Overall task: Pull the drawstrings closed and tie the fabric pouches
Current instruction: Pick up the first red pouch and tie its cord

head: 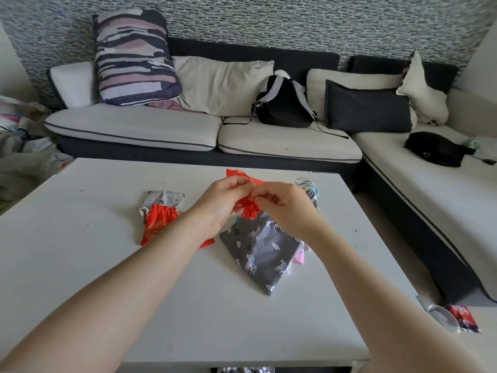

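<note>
I am tying the small shiny red fabric pouch (248, 211), held up over the white bench (80, 265). My left hand (223, 205) grips its bunched neck, and my right hand (282, 208) pinches the thin red drawstring (246, 176). I think the knot comes next. The grey unicorn pouch (263, 249) waits underneath.

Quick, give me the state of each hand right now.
Left hand: fingers curled, grips the red pouch at its gathered neck.
Right hand: fingers curled, pinches the same red pouch near its top; the string itself cannot be told.
</note>
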Demonstrator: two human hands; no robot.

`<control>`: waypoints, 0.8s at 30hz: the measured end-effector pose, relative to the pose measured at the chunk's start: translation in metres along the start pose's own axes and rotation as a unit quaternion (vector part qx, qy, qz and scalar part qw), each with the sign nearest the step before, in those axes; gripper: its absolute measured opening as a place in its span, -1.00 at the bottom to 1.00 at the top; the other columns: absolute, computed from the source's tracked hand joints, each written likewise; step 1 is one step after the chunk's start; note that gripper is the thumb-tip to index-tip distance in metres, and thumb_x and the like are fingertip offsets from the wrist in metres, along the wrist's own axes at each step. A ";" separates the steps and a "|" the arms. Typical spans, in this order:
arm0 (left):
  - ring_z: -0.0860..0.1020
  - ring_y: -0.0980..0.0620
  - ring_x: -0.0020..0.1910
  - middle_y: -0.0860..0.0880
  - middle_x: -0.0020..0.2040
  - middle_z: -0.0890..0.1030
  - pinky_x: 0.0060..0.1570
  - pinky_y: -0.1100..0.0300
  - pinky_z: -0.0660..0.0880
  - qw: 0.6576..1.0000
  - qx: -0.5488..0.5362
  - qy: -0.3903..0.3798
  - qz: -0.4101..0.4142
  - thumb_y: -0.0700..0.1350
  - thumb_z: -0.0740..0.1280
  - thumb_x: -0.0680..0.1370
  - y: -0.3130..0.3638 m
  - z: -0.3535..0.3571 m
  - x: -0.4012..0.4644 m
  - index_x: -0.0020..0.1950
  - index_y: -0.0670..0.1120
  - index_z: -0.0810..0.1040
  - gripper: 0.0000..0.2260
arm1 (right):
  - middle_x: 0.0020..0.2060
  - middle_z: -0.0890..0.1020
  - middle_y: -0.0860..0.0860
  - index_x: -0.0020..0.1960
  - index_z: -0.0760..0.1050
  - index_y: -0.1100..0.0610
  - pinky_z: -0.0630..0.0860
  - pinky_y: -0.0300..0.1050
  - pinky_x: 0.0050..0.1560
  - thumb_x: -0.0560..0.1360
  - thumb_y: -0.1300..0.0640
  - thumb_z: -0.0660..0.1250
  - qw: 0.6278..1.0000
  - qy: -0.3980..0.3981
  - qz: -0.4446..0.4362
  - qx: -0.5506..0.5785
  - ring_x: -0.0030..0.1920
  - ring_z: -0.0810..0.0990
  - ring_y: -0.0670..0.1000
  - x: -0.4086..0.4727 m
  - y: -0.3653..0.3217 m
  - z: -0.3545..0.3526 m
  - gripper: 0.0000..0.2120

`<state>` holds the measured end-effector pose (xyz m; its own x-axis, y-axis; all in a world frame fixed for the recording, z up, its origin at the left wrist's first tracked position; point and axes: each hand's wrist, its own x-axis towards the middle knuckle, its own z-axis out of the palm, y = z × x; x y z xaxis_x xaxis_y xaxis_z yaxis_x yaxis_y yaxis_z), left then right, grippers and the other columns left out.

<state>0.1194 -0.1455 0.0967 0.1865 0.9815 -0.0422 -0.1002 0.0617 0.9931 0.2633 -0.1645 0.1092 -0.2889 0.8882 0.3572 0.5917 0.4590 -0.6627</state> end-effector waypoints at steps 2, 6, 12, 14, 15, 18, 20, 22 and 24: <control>0.50 -0.01 -0.27 -0.08 -0.28 0.53 0.03 -0.01 0.46 1.000 -0.025 -0.005 -0.004 -0.23 0.28 0.53 0.000 0.000 0.000 -0.16 -0.11 0.51 -0.91 | -0.45 0.49 -0.21 -0.16 0.64 0.13 0.31 -0.33 -0.34 0.48 0.26 0.28 0.998 -0.033 -0.025 -0.040 -0.45 0.37 -0.10 -0.001 -0.002 -0.002 -0.84; 0.58 0.00 -0.34 -0.11 -0.30 0.61 -0.25 0.21 0.55 1.000 -0.017 -0.015 0.009 -0.26 0.29 0.52 0.002 0.000 0.000 -0.13 -0.19 0.53 -0.95 | -0.47 0.53 -0.11 -0.34 0.49 0.02 0.35 -0.19 -0.35 0.53 0.13 0.23 0.995 0.002 0.081 0.065 -0.52 0.33 -0.13 0.001 0.000 -0.006 -0.73; 0.56 -0.01 -0.30 -0.05 -0.31 0.62 -0.08 0.09 0.46 1.000 -0.008 0.001 0.020 -0.28 0.34 0.47 -0.001 0.001 0.000 -0.17 -0.14 0.58 -0.93 | -0.36 0.53 -0.17 -0.08 0.59 0.09 0.43 -0.32 -0.26 0.42 0.20 0.37 0.993 0.045 0.107 0.025 -0.39 0.47 -0.23 0.005 0.003 -0.002 -0.90; 0.57 0.00 -0.29 -0.09 -0.25 0.62 -0.11 0.11 0.48 1.000 -0.001 -0.010 0.030 -0.30 0.33 0.48 -0.001 0.000 -0.002 -0.13 -0.17 0.58 -0.94 | -0.39 0.50 -0.23 -0.08 0.61 0.12 0.35 -0.50 -0.35 0.41 0.22 0.38 0.993 0.053 0.102 0.018 -0.43 0.48 -0.32 0.005 0.003 0.000 -0.90; 0.57 -0.02 -0.28 -0.12 -0.20 0.61 -0.13 0.12 0.49 0.999 0.002 -0.014 0.038 -0.32 0.33 0.48 -0.001 0.000 -0.004 -0.12 -0.19 0.57 -0.93 | -0.41 0.50 -0.24 -0.09 0.62 0.14 0.34 -0.51 -0.37 0.41 0.22 0.38 0.993 0.053 0.104 0.016 -0.45 0.47 -0.34 0.006 0.004 0.000 -0.90; 0.58 0.07 -0.31 -0.04 -0.24 0.63 -0.22 0.23 0.50 0.998 0.023 -0.014 0.064 -0.34 0.33 0.47 0.002 -0.003 -0.008 -0.18 -0.11 0.58 -0.86 | -0.43 0.53 -0.15 -0.09 0.62 0.16 0.36 -0.38 -0.36 0.42 0.20 0.39 0.992 0.031 0.118 0.024 -0.45 0.45 -0.22 0.007 0.005 0.001 -0.91; 0.57 0.23 -0.39 0.10 -0.36 0.64 -0.37 0.42 0.45 0.995 0.058 -0.011 0.084 -0.32 0.35 0.47 0.003 -0.004 -0.011 -0.19 -0.08 0.59 -0.85 | -0.40 0.56 -0.04 -0.14 0.59 0.15 0.40 -0.21 -0.29 0.42 0.19 0.38 0.991 0.014 0.125 0.036 -0.41 0.45 -0.11 0.005 0.005 0.000 -0.96; 0.53 0.30 -0.45 0.11 -0.38 0.62 -0.47 0.50 0.37 0.991 0.092 0.003 0.100 -0.31 0.36 0.47 0.004 -0.003 -0.011 -0.14 -0.13 0.58 -0.91 | -0.44 0.57 -0.03 -0.25 0.54 0.11 0.46 -0.09 -0.25 0.43 0.21 0.37 0.988 0.012 0.139 0.066 -0.42 0.47 -0.07 0.005 0.003 -0.002 -0.91; 0.52 0.31 -0.45 0.10 -0.35 0.61 -0.45 0.48 0.38 0.986 0.117 0.020 0.115 -0.29 0.36 0.47 0.004 -0.001 -0.010 -0.16 -0.11 0.58 -0.90 | -0.58 0.54 -0.13 -0.33 0.49 0.06 0.46 -0.13 -0.32 0.43 0.22 0.34 0.981 0.015 0.161 0.105 -0.53 0.45 -0.19 0.006 0.002 -0.005 -0.81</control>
<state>0.1158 -0.1546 0.1007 0.1462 0.9713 0.1875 0.0932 -0.2022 0.9749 0.2665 -0.1580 0.1131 -0.0886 0.9884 0.1230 0.4799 0.1506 -0.8643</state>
